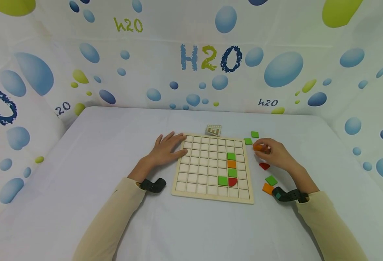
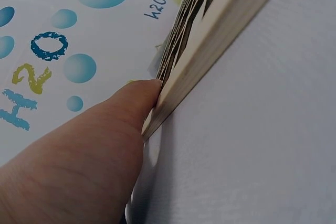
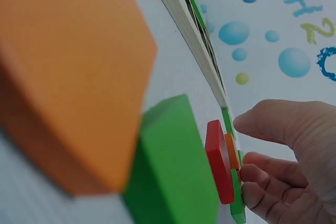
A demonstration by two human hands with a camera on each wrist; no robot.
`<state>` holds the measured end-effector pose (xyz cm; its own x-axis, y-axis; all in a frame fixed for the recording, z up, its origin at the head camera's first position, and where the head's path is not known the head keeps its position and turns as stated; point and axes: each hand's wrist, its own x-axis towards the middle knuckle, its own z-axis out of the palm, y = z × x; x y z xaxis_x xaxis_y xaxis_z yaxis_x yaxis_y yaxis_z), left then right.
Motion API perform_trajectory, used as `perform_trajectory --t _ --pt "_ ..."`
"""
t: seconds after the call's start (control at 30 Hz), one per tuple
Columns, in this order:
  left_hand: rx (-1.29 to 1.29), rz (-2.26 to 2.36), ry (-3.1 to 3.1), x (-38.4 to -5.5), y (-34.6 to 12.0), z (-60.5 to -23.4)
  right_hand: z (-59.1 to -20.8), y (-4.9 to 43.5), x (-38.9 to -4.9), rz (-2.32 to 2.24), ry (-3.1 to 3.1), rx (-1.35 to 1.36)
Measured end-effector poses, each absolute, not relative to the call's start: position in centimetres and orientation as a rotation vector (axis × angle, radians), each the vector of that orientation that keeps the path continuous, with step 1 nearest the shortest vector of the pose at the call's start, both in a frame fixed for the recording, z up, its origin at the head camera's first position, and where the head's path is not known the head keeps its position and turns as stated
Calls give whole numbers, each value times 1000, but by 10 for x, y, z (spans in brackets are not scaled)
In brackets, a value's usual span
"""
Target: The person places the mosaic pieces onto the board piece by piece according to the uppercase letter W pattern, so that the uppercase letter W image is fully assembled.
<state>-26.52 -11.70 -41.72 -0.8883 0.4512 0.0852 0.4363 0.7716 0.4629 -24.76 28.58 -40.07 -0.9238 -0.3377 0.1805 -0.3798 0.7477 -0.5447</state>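
Note:
My left hand (image 1: 166,148) rests at the left edge of the wooden grid board (image 1: 175,185), fingers and thumb on its rim. The left wrist view shows the thumb (image 2: 123,108) against the board's side. On the board lie several green tiles and an orange tile (image 1: 232,164), with a red rounded tile (image 1: 232,182). Right of the board, my right hand (image 1: 274,154) pinches an orange tile (image 1: 258,147) between thumb and curled fingers. In the right wrist view, that orange tile (image 3: 231,150) is partly hidden behind a red piece (image 3: 219,161).
Beside the right hand lie green tiles (image 1: 254,134) and a red piece (image 1: 264,166). Nearer the right wrist are another green tile (image 1: 271,180) and an orange tile (image 1: 267,188). A small card with a grid pattern (image 1: 213,129) stands behind the board.

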Motion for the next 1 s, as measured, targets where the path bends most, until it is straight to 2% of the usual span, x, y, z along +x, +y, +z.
perform_trajectory --t 1.0 --pt "744 769 2930 -265 -118 -419 -407 287 -247 838 -2891 676"
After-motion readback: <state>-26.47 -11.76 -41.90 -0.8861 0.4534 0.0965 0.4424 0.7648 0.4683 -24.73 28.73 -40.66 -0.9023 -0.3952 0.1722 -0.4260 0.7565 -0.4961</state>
